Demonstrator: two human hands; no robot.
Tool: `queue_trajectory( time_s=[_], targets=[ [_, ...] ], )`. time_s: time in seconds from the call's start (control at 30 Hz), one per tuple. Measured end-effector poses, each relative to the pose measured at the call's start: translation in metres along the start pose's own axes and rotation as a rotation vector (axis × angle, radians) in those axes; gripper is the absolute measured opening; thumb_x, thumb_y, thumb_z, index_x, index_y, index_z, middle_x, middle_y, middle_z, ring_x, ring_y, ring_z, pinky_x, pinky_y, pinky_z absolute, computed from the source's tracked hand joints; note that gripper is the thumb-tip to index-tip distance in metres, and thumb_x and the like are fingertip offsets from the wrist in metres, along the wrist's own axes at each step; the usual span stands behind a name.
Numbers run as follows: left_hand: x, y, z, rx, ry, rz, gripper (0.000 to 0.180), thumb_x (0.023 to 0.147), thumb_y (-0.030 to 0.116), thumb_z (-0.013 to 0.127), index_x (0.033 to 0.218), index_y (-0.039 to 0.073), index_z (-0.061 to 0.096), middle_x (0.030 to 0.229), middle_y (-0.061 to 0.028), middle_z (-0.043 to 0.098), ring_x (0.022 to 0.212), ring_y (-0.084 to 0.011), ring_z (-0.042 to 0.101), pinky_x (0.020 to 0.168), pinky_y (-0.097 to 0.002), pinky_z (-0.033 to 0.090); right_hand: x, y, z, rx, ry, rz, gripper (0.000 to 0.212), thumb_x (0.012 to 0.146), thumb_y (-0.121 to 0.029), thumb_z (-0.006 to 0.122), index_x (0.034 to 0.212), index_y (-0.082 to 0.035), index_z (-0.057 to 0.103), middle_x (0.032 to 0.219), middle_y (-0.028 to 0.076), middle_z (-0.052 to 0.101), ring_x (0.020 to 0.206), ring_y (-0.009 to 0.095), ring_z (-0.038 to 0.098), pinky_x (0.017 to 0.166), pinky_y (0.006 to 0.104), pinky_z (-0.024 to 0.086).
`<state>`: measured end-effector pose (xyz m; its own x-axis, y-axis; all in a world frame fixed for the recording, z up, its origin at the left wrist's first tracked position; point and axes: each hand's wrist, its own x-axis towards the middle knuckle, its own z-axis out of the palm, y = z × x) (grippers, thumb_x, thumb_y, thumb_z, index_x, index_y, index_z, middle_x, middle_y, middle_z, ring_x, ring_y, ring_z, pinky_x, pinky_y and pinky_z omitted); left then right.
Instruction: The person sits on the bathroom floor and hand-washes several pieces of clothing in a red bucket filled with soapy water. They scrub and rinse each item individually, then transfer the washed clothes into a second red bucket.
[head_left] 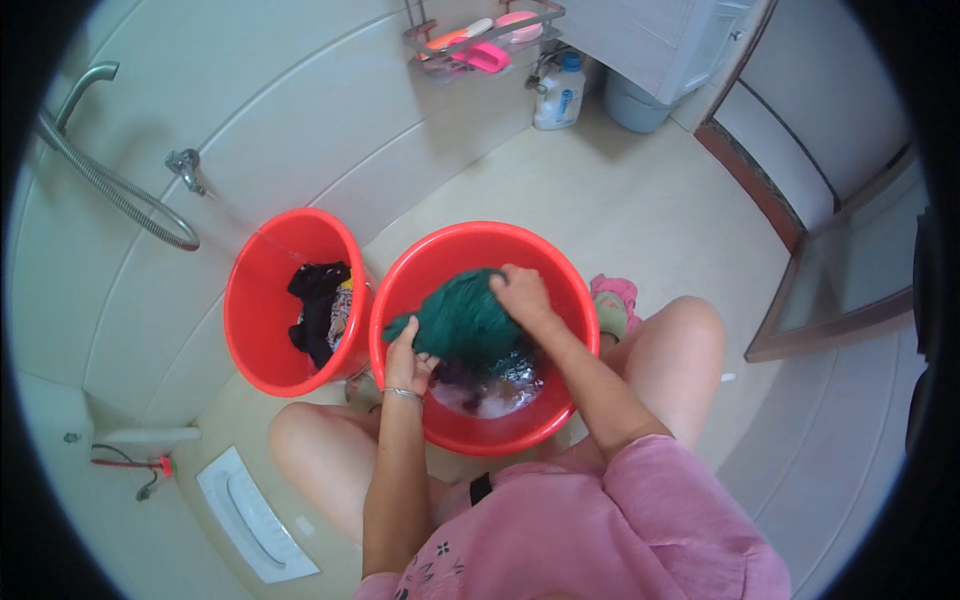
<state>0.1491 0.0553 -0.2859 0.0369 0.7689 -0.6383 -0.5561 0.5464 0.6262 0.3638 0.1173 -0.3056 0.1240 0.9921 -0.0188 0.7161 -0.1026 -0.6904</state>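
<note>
A dark green cloth (pixel 465 318), wet and bunched, is stretched between my two hands over a large red basin (pixel 468 238). My left hand (pixel 408 358) grips its near left edge, with the thumb on top. At the cloth's far right, my right hand (pixel 521 294) is closed on a fold. Below the cloth, soapy water (pixel 485 398) with foam lies in the basin, along with dark submerged fabric that I cannot make out clearly. The cloth's lower edge hangs close to the water, and whether it dips in is hard to see.
A red bucket (pixel 258 300) holding black and patterned clothes (pixel 320 310) stands left of the basin, under a running wall tap (pixel 186 172). A shower hose (pixel 120 190) hangs at left. A white bottle (pixel 559 95), a grey-blue bin (pixel 636 104) and a wire rack (pixel 480 42) are at the back.
</note>
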Motion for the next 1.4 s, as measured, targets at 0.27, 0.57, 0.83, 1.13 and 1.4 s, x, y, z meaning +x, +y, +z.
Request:
queue_trajectory(
  time_s=[0.27,0.57,0.83,1.13,1.4],
  targets=[
    [0.016,-0.004,-0.021,0.038,0.13,0.104,0.048,0.088,0.032,0.062,0.13,0.013,0.046,0.124,-0.008,0.053,0.108,-0.0259,0.053,0.093,-0.0424,0.043,-0.002,0.01,0.025,-0.449,-0.484,-0.234,0.092,0.065,-0.039,0.08,0.141,-0.022,0.033,0.144,0.008,0.032,0.132,0.037,0.03,0.095,0.0675,0.032],
    [0.033,-0.033,-0.03,-0.052,0.1,-0.055,0.047,0.087,0.03,0.062,0.127,0.012,0.046,0.126,-0.0108,0.049,0.111,-0.0298,0.051,0.095,-0.0442,0.043,-0.035,0.058,0.086,-0.865,-1.02,-0.127,0.09,0.065,-0.04,0.077,0.142,-0.021,0.033,0.144,0.007,0.038,0.13,0.035,0.035,0.095,0.0684,0.027],
    [0.039,-0.049,-0.025,-0.016,0.182,-0.135,0.055,0.086,0.037,0.062,0.131,0.012,0.042,0.133,-0.0094,0.044,0.113,-0.0312,0.05,0.096,-0.0444,0.043,-0.02,0.043,0.063,-0.054,-0.647,0.055,0.041,0.07,-0.031,0.071,0.103,-0.007,0.068,0.1,0.019,0.066,0.097,0.03,0.064,0.081,0.0384,0.049],
    [0.072,-0.082,-0.049,-0.347,-0.302,-0.282,0.052,0.091,0.053,0.044,0.121,0.012,0.054,0.109,-0.0097,0.064,0.095,-0.0256,0.062,0.088,-0.0421,0.05,-0.082,-0.094,0.001,0.872,-0.538,0.018,0.024,0.077,-0.019,0.069,0.09,0.001,0.066,0.076,0.004,0.064,0.072,0.01,0.057,0.068,0.0289,0.047],
    [0.012,-0.071,0.006,-0.161,-0.135,-0.169,0.046,0.092,0.045,0.051,0.121,0.01,0.056,0.113,-0.0096,0.063,0.099,-0.023,0.062,0.088,-0.0399,0.051,-0.073,-0.074,0.012,0.161,-0.116,-0.178,0.031,0.067,-0.032,0.064,0.083,-0.006,0.061,0.078,0.019,0.064,0.073,0.039,0.064,0.068,0.0483,0.051]
  ],
)
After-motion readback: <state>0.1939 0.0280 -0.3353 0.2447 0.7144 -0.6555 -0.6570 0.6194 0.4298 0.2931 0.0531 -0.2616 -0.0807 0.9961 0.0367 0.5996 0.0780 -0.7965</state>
